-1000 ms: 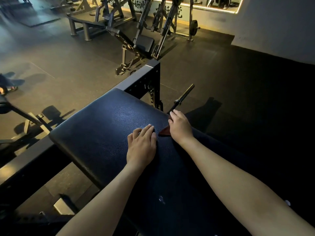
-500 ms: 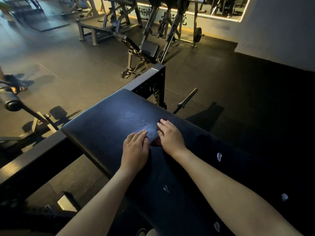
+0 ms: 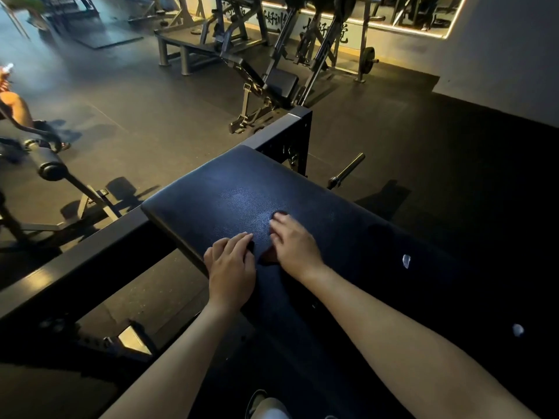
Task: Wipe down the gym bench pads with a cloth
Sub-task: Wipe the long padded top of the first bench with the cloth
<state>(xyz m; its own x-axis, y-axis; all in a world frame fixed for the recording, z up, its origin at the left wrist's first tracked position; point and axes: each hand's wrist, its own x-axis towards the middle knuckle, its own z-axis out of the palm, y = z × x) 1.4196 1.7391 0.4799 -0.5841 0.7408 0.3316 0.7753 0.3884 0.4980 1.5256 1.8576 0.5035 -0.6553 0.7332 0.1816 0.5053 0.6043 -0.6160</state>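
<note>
On the dark padded surface [image 3: 230, 189] of a gym bench, both hands lie palm-down, side by side. The right hand [image 3: 295, 243] presses flat, fingers straight and slightly spread, on a dark reddish cloth [image 3: 268, 256]. Most of the cloth is hidden beneath the palm; a corner shows between the two hands, and another dark bit peeks out past the fingertips. The left hand [image 3: 231, 264] rests just beside it, near the surface's left edge, with fingers loosely extended and gripping nothing that shows. Its fingertips reach a dark patch that may be more cloth, though I cannot tell in this dim light. Two small pale spots [image 3: 406, 260] sit on the surface, well to the right of the hands. A black steel frame [image 3: 281, 125] rises at the far end, with a short metal peg [image 3: 348, 170] jutting out beside it. Beyond, on the rubber floor [image 3: 121, 95], stands an incline machine [image 3: 278, 81]
</note>
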